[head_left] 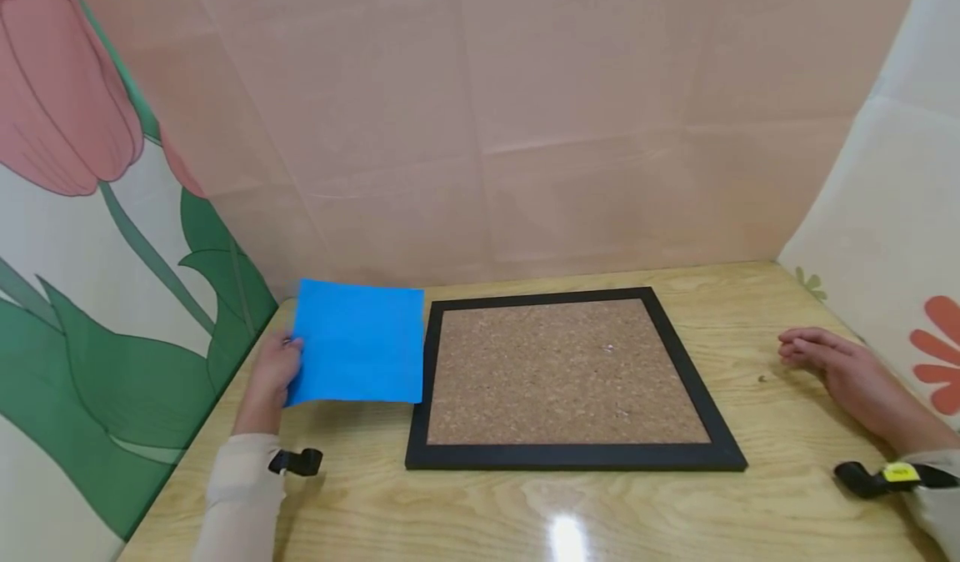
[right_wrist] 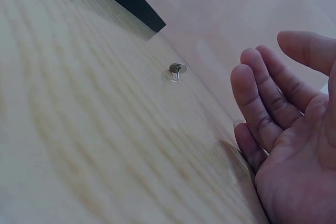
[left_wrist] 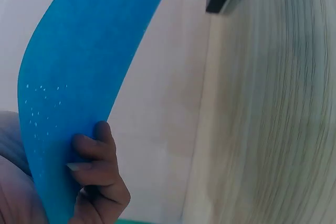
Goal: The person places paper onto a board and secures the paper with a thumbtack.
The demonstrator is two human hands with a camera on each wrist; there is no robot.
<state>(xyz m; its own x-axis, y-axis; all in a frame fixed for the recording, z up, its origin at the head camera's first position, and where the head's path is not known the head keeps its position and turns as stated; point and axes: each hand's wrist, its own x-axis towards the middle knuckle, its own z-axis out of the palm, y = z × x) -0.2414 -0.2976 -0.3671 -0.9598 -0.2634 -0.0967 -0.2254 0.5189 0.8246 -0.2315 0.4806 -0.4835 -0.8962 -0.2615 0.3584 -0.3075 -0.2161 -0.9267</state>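
Observation:
A square sheet of blue paper (head_left: 358, 343) is gripped along its left edge by my left hand (head_left: 277, 366), and its right edge overlaps the board's frame in the head view. In the left wrist view the paper (left_wrist: 89, 66) bows, with curled fingers (left_wrist: 100, 174) pressed on one face. My right hand (head_left: 847, 374) holds nothing at the right of the table, its fingers loosely bent. Near its fingertips a metal thumbtack (right_wrist: 178, 68) stands on the wood. Between the hands lies a corkboard (head_left: 562, 370) with a black frame.
The wooden table (head_left: 450, 516) meets a pinkish cloth wall (head_left: 480, 128) at the back. A tulip-printed panel (head_left: 112, 362) borders the left side, and a white flowered panel (head_left: 907, 212) borders the right.

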